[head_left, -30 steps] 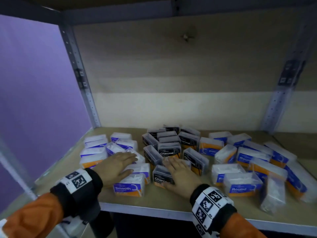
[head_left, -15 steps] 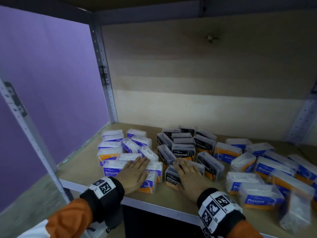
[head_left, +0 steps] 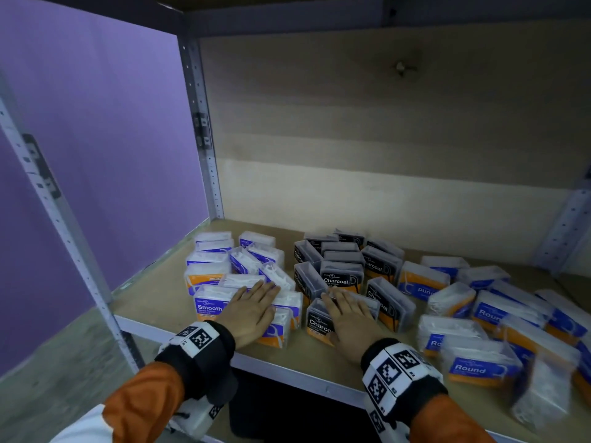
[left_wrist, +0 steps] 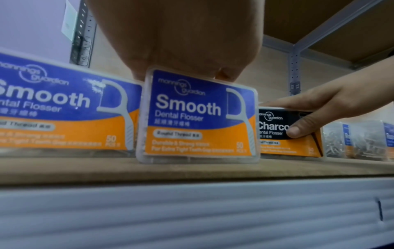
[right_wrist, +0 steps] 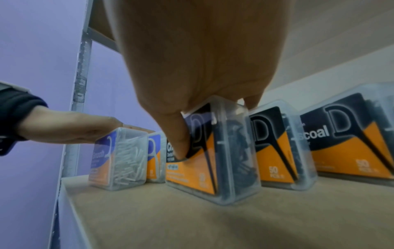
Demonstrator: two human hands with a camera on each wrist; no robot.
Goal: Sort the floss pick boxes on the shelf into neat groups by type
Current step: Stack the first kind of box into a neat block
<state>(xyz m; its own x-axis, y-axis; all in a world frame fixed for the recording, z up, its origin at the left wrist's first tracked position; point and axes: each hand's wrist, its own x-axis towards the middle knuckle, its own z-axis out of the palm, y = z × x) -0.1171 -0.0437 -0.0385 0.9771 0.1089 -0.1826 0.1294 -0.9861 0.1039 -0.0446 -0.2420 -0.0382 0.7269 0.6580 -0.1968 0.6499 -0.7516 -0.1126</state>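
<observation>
The Round boxes blur at the head view's right edge — the outermost cut off, labels unreadable.

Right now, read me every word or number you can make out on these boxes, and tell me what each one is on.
"mannings guardian", "Smooth", "Dental Flosser", "50": front Smooth box under the left hand.
"Charco", "Dental Flosser": Charcoal box gripped by the right hand, its thumb covering the rest.
"Round": Round box at right.
Smaller lines on all labels: too blurred.
</observation>
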